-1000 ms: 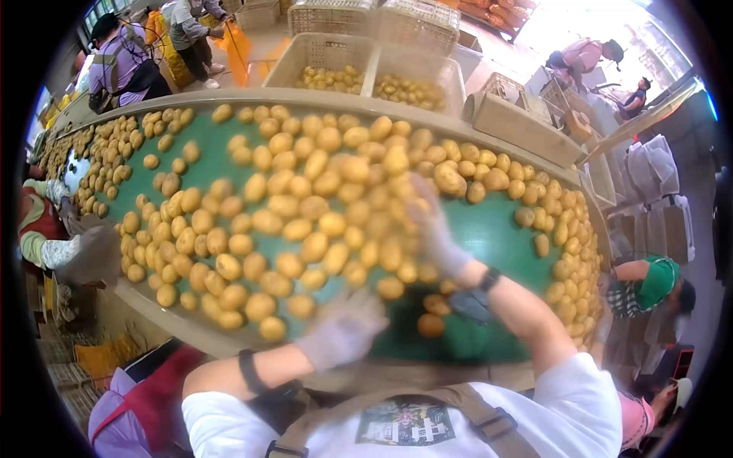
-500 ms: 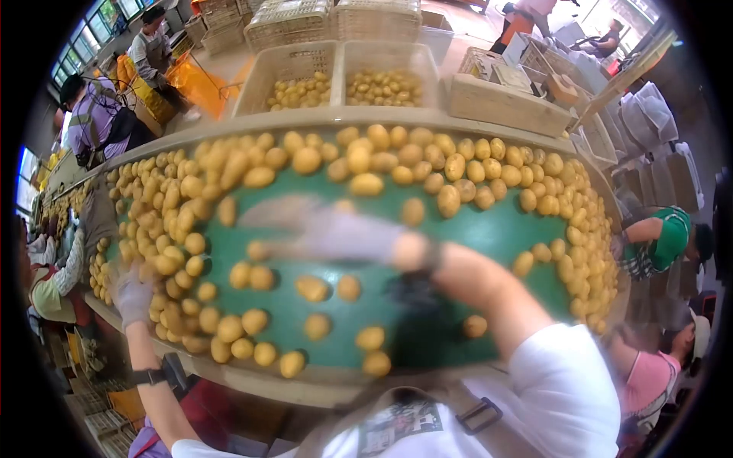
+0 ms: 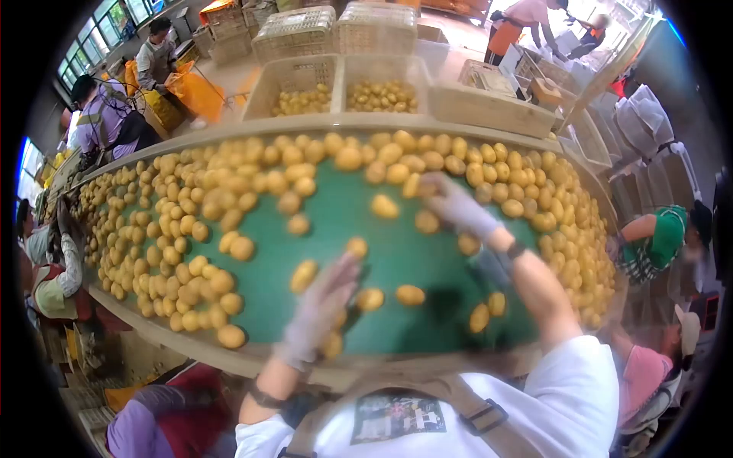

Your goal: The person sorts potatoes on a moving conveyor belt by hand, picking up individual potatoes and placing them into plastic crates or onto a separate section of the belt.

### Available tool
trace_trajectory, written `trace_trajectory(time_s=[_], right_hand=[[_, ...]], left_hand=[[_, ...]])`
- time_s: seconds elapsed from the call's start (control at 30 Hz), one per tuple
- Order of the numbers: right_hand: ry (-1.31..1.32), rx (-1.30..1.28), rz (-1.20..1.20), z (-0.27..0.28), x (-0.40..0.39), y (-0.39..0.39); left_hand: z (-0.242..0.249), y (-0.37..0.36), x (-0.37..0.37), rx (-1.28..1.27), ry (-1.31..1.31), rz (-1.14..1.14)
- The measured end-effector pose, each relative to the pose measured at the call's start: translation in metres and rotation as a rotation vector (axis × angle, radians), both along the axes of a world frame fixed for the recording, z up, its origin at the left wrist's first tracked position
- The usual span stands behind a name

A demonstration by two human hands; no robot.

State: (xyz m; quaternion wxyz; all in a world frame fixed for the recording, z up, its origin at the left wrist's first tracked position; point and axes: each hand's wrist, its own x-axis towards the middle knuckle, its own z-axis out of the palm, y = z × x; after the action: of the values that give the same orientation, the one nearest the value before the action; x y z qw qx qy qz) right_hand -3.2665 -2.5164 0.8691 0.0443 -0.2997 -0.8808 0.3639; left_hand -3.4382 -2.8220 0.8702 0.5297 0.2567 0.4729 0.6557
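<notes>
Many yellow potatoes (image 3: 385, 206) lie on a green conveyor belt (image 3: 267, 286). My left hand (image 3: 324, 305), in a pale glove, is low over the belt near its middle. Its fingers are stretched out, with potatoes close beside the palm and one potato (image 3: 356, 246) at the fingertips. My right hand (image 3: 454, 204), also gloved, reaches to the far group of potatoes. Its fingertips are beside a potato (image 3: 412, 185); blur hides how the fingers are bent and whether they grip anything. A potato (image 3: 427, 221) lies just below that hand.
Potatoes crowd the belt's left side, far edge and right end (image 3: 569, 252). Beyond the far rail stand two crates (image 3: 294, 76) holding potatoes and a wooden box (image 3: 492, 107). Other people stand along both sides, including one in a green top (image 3: 660, 237).
My left hand has moved right from the left pile to the belt's middle. My right hand has swung away to the right and the far side. Potatoes have shifted over the belt.
</notes>
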Motion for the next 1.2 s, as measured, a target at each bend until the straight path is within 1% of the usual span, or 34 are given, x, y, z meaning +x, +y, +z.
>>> trace_trajectory(time_s=[0.03,0.07,0.13,0.17,0.2,0.23,0.27,0.3,0.37,0.4,0.43,0.47,0.5,0.53,0.57,0.63,0.7,0.73,0.77,0.83,0.9,0.93,0.97,1.0,1.03,1.07,1.13,1.17,1.2], right_hand=[[0.048,-0.033,0.050,0.003,0.004,-0.009],[0.121,0.001,0.157,0.023,-0.004,-0.042],[0.213,0.421,0.342,0.022,-0.006,-0.038],[0.224,0.809,0.408,0.004,-0.017,-0.005],[0.226,1.203,0.467,-0.004,-0.022,0.024],[-0.168,1.489,0.222,0.000,-0.021,0.041],[-0.553,1.199,0.122,-0.006,-0.026,0.071],[-0.575,0.979,0.131,-0.003,-0.026,0.089],[-0.612,0.542,0.074,0.002,-0.027,0.123],[-0.578,0.445,0.040,0.003,-0.027,0.124],[-0.553,0.325,-0.020,-0.003,-0.017,0.115],[-0.391,0.179,-0.061,0.005,-0.012,0.092],[-0.226,0.044,-0.100,0.027,-0.011,0.062],[-0.064,-0.085,-0.134,0.039,-0.010,0.044],[-0.066,-0.094,-0.047,-0.003,-0.007,0.051],[-0.033,0.113,0.375,0.045,-0.020,0.008],[-0.199,0.342,0.240,0.031,-0.036,0.031],[-0.263,0.417,0.187,0.024,-0.046,0.046],[-0.331,0.488,0.134,0.017,-0.055,0.061],[-0.449,0.512,0.063,-0.002,-0.068,0.084],[-0.586,0.471,0.101,-0.014,-0.075,0.101],[-0.657,0.446,0.125,-0.020,-0.074,0.106],[-0.578,0.348,0.054,-0.009,-0.062,0.090],[-0.494,0.253,-0.015,0.002,-0.049,0.073],[-0.375,0.228,-0.010,-0.051,-0.026,0.102],[-0.189,0.314,0.011,-0.046,-0.006,0.081],[-0.055,0.160,-0.201,-0.020,0.006,0.033],[0.104,0.105,-0.230,-0.013,0.007,0.009],[0.233,0.096,-0.189,-0.002,0.004,-0.027]], left_hand=[[-0.005,0.016,0.024,0.010,-0.330,0.035],[-0.007,0.022,0.030,0.025,-0.665,0.064],[-0.002,0.035,0.040,0.020,-0.825,0.065],[0.000,0.034,0.040,0.003,-0.901,0.058],[-0.007,0.027,0.046,-0.010,-0.580,0.063],[-0.019,0.017,0.054,-0.012,-0.257,0.071],[-0.022,0.013,0.053,-0.022,-0.278,0.071],[-0.025,0.009,0.052,-0.032,-0.300,0.071],[-0.021,0.001,0.032,-0.057,-1.038,0.045],[-0.033,0.003,0.032,0.195,-1.291,-0.006],[-0.041,-0.002,0.033,0.179,-1.291,0.048],[-0.031,0.002,0.034,0.163,-1.288,0.095],[-0.021,0.011,0.034,0.158,-1.285,0.138],[-0.007,0.023,0.038,0.117,-1.212,0.183],[0.009,0.035,0.045,0.070,-1.140,0.227],[0.012,0.048,0.055,0.031,-1.079,0.249],[-0.003,0.052,0.055,0.061,-1.090,0.204],[-0.006,0.044,0.058,0.133,-0.390,0.041],[-0.010,0.036,0.060,0.171,0.301,0.058],[-0.026,0.030,0.064,0.204,0.202,0.110],[-0.027,0.020,0.055,0.243,-0.529,0.135],[-0.030,0.013,0.049,0.272,-0.840,0.142],[-0.035,0.006,0.044,0.313,-0.991,0.137],[-0.040,-0.001,0.040,0.357,-1.104,0.139],[-0.043,-0.009,0.038,0.396,-1.183,0.140],[-0.044,-0.014,0.036,0.430,-1.216,0.145],[-0.036,-0.019,0.036,0.479,-1.253,0.150],[-0.025,-0.019,0.038,0.488,-1.253,0.155],[-0.004,-0.020,0.042,0.431,-1.200,0.192]])
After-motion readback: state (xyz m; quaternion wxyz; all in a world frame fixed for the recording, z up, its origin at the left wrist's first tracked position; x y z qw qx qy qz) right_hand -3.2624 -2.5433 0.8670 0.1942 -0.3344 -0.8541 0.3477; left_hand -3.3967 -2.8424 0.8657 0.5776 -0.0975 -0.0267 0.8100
